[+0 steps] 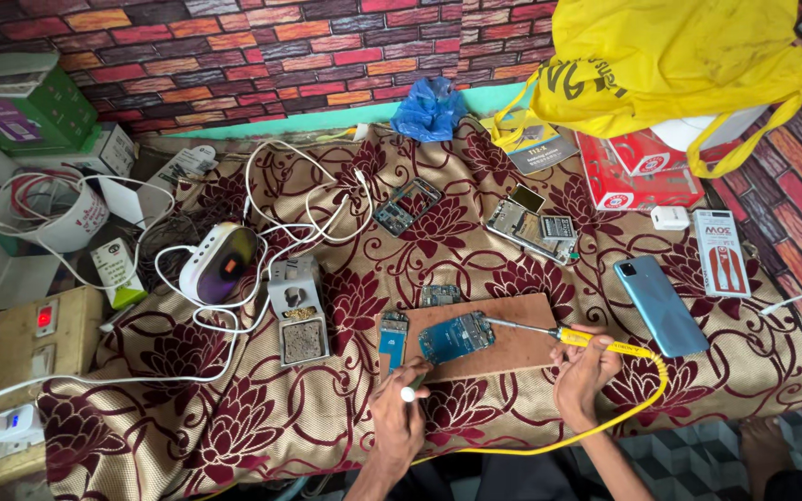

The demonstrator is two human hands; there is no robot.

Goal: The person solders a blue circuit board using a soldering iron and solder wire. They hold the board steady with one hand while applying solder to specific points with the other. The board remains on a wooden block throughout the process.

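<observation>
Head view: the right hand (pixel 585 369) is closed around the yellow plastic handle of a soldering iron (pixel 563 335), whose metal tip reaches left to the upper right corner of a blue rectangular phone circuit board (pixel 456 338). The left hand (pixel 399 408) is pinched on a thin stick-like tool with a white end (pixel 409 392); what kind of tool it is cannot be told. The tool points up toward the board's lower edge.

The board lies on a flat brown wooden work board (pixel 503 343) near the front edge of the bench (pixel 234 436), which is covered with a maroon and cream floral cloth. A smaller blue board piece (pixel 393 339) lies just beside it, at the wood's left edge.

Risks, as judged:
- The circuit board appears unclamped; tip pressure could slide it off the wood onto the cloth.
- The hot tip is near the cloth; a slip could scorch it.
- The iron's yellow cable (pixel 605 422) loops over the front edge; a snag could jerk the tip.
- The grey iron stand with sponge tray (pixel 298 320) sits well apart to the left, and white cables (pixel 271 232) tangle around it.
- A light blue smartphone (pixel 660 304) lies near the right hand.
</observation>
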